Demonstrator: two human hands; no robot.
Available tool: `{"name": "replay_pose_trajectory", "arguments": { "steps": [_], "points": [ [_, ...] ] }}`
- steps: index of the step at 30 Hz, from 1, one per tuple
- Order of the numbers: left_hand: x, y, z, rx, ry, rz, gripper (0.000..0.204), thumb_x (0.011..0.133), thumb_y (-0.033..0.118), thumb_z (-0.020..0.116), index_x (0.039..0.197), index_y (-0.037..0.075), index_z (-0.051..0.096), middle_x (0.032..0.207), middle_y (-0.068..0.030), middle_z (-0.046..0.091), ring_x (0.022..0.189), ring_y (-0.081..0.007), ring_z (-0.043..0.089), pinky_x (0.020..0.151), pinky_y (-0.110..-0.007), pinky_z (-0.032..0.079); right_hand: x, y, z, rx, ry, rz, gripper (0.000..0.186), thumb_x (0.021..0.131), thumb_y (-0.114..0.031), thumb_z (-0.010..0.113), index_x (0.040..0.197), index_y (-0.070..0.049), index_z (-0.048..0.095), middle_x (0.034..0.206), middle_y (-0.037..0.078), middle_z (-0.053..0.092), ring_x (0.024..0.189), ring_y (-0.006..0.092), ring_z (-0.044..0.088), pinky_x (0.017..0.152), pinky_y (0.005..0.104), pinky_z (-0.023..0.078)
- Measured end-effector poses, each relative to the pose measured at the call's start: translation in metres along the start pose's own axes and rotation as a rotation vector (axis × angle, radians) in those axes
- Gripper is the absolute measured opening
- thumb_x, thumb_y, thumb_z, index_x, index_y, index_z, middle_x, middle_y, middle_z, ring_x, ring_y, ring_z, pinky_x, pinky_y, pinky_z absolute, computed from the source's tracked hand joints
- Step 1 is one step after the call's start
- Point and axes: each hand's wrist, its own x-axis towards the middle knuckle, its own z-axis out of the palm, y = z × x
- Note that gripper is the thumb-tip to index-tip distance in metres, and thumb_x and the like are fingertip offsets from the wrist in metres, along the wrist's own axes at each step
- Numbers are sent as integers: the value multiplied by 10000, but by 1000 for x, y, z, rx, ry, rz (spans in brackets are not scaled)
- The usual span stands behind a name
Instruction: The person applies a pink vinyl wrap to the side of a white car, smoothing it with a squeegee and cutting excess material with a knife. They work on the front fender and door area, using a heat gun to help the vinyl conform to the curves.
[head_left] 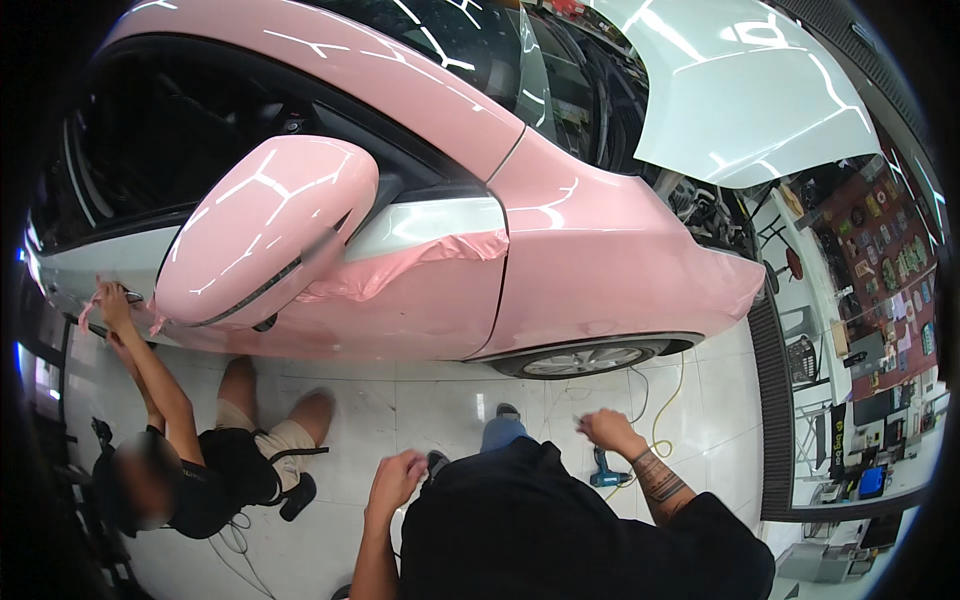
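Observation:
My left hand (400, 470) hangs low beside my dark shirt, its fingers curled, with any held item too small to make out. My right hand (606, 430) is out to the right, fingertips pinched at something small I cannot make out, above a teal drill (606, 478) on the floor. Neither touches the pink car (590, 280) ahead. A loose, wrinkled strip of pink film (410, 263) hangs along the door below a white band (420, 220). The pink mirror (260, 230) juts out at left, and the front wheel (580, 360) is below the fender.
A co-worker (215, 470) sits at lower left, both arms raised to the door. The white hood (750, 90) stands up over the engine bay. Cables (660, 442) lie on the tiled floor (700, 400). At right are a wall opening and a cluttered white counter (825, 290).

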Motion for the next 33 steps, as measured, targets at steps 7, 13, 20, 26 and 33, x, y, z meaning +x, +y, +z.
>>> {"name": "replay_pose_trajectory", "arguments": {
  "steps": [7, 13, 20, 26, 33],
  "points": [
    [90, 178, -14, -329, 166, 391, 246, 896, 156, 661, 1074, -13, 666, 865, -103, 682, 766, -159, 631, 707, -305, 510, 63, -123, -177, 1374, 231, -711, 354, 997, -231, 500, 1159, 54, 635, 1176, 93, 645, 951, 154, 600, 873, 312, 470],
    [140, 208, -3, -807, 327, 372, 223, 932, 149, 635, 1085, -11, 664, 820, -51, 649, 753, -103, 570, 673, -258, 470, 112, -112, -221, 1579, -77, -754, 353, 989, -235, 522, 1106, 70, 657, 1306, 147, 563, 1029, 160, 583, 862, 288, 481],
    [190, 239, 44, -1570, 550, 524, 231, 948, 190, 622, 1078, -1, 631, 898, -54, 644, 720, -100, 570, 640, -217, 463, 150, -73, -252, 1568, -268, -792, 336, 986, -218, 545, 1173, 49, 624, 1112, 68, 591, 766, 82, 517, 688, 229, 454],
    [232, 263, 57, -1633, 744, 492, 250, 933, 217, 646, 1056, 0, 628, 874, -61, 642, 733, -106, 584, 622, -224, 484, 168, -56, -263, 1432, -153, -707, 290, 948, -143, 588, 1159, 54, 615, 1041, 71, 612, 812, 109, 574, 710, 242, 476],
    [251, 250, 25, -1308, 948, 500, 161, 948, 73, 572, 1054, -37, 621, 904, -121, 673, 741, -142, 663, 687, -242, 569, 179, -1, -313, 676, 777, -743, 203, 899, -47, 631, 1090, 22, 647, 847, 54, 622, 704, 121, 598, 639, 255, 491]
  ]
}}
